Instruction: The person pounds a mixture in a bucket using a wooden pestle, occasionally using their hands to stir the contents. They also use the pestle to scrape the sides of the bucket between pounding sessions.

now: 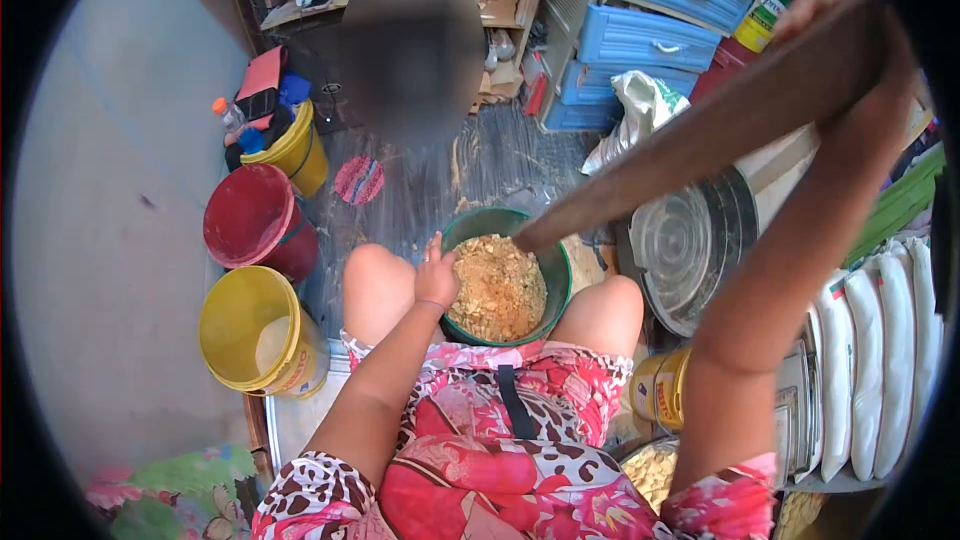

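Between my knees stands a green bucket [562, 290] holding a crumbly, pale yellow-brown mix of chunks and powder [497, 285]. My left hand [437, 278] is closed on the bucket's left rim, fingers pointing away from me. My right hand [808, 12], raised high at the upper right, grips a long, dark brown wooden paddle [700, 130]; the paddle hides part of this hand. The paddle slants down to the left, and its narrow lower end reaches the mix at the bucket's far side.
On the left stand a red bucket [250, 215] and two yellow buckets, the nearer one [295, 350] with pale powder inside. A round black tub [690, 250] with a clear lid sits right. Blue drawers [650, 40] are behind; stacked white packets [870, 370] lie far right.
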Tool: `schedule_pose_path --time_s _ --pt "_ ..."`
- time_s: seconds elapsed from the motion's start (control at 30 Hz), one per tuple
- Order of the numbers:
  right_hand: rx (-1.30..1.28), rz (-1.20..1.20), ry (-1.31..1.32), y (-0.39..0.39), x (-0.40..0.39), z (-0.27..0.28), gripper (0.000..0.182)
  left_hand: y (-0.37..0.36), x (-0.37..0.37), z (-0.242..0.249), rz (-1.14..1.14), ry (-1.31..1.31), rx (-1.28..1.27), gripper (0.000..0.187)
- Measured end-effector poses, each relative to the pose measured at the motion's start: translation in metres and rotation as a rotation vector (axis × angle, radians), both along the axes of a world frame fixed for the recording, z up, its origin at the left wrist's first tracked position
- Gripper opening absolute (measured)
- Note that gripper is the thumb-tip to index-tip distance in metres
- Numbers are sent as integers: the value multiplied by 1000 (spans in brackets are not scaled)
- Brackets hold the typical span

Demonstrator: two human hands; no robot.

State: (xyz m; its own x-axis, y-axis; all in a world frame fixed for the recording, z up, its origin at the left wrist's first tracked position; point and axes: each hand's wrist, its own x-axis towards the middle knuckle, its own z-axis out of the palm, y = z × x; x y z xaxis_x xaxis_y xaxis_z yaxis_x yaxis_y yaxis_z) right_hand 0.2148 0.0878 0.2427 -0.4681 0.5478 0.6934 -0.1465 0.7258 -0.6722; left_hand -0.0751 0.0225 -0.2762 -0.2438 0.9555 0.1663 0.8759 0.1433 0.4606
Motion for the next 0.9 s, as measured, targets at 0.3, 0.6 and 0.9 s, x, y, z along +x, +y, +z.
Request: schedule_pose_path --time_s 0.3,0.6,0.9 --pt "412 -464 375 12 -62 -5 55 2 2 2 39 -1 5 25" --pt "-300 -550 249 15 -100 -386 77 2 0 8 50 39 -7 21" --pt "535 -851 269 5 -63 -184 63 1 -4 3 82 -176 29 40"
